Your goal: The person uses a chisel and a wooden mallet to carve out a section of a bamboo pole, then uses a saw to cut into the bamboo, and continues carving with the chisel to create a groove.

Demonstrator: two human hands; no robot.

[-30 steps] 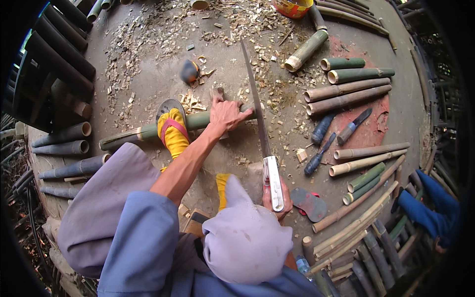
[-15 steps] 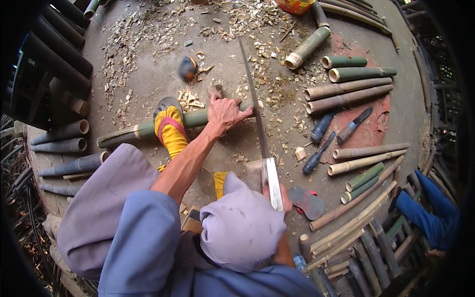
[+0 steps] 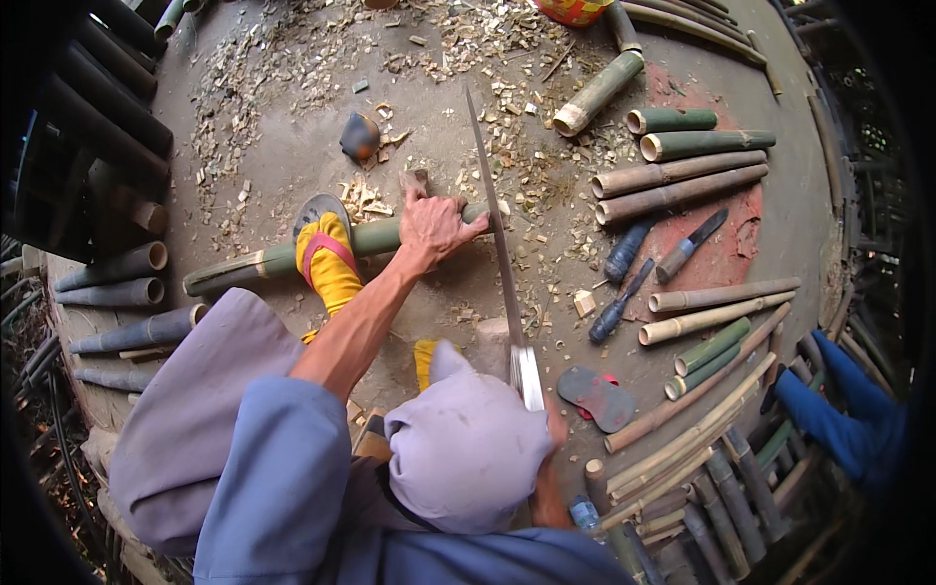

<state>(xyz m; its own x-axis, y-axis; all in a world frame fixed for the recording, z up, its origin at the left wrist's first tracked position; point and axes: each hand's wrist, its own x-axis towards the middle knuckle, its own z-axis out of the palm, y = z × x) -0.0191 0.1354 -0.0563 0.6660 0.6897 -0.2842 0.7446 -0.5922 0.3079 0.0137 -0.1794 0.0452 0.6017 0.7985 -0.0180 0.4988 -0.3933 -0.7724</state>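
Note:
A green bamboo pole (image 3: 375, 237) lies crosswise on the floor, its left part (image 3: 229, 273) split or scraped pale. My left hand (image 3: 434, 229) grips it near the right end, fingers wrapped over it beside a brown wooden stub (image 3: 414, 182). My foot in a yellow sock and flip-flop (image 3: 331, 258) presses on the pole. Just right of my left hand, a long handsaw (image 3: 500, 244) crosses the pole's end, its tip pointing away from me. My right hand (image 3: 556, 426), blurred and partly hidden by my lilac-clad knee (image 3: 468, 453), is closed at the saw's near end.
Two dark-handled knives (image 3: 692, 246) (image 3: 621, 302) lie on a red patch at right, near cut bamboo pieces (image 3: 682, 190). A loose flip-flop (image 3: 597, 398) lies right of the saw. Wood chips (image 3: 244, 146) litter the floor. Someone's blue-clad leg (image 3: 829, 419) shows at far right.
The saw has been drawn back toward me, with my right hand moving the same way. My left hand and foot stay on the bamboo pole. The whole view has shifted slightly.

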